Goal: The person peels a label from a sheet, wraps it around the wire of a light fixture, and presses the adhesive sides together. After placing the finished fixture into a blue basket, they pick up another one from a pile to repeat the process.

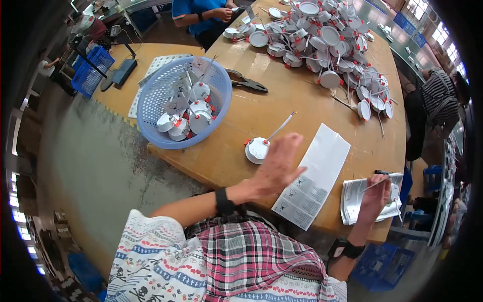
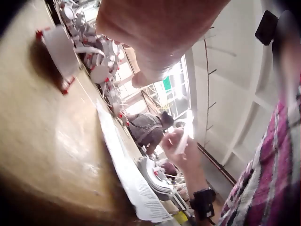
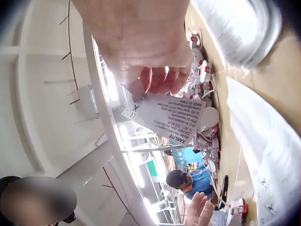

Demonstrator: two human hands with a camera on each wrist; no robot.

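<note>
- The counter [image 1: 282,108] is wooden. One flat paper sleeve [image 1: 322,161] lies on its near part.
- One big pile of lamps [image 1: 327,40] is far behind the sleeve. There are too many to count.
- One blue basket [image 1: 151,108] stands well left of the sleeve and holds about six lamps.
- One stack of sleeves [image 1: 352,201] lies just right of the flat sleeve.
- The left hand [image 1: 279,168] is over the sleeve's left edge, with fingers straight and holding nothing. I cannot tell if it touches.
- The right hand [image 1: 376,194], over the stack, pinches one printed sleeve [image 3: 174,115].
- One loose lamp [image 1: 257,149] stands just left of the sleeve.
- One pair of pliers [image 1: 246,81] lies behind it.
- I judge the step is preparing a sleeve. Next, the lamp needs a grip and the sleeve an open mouth.
</note>
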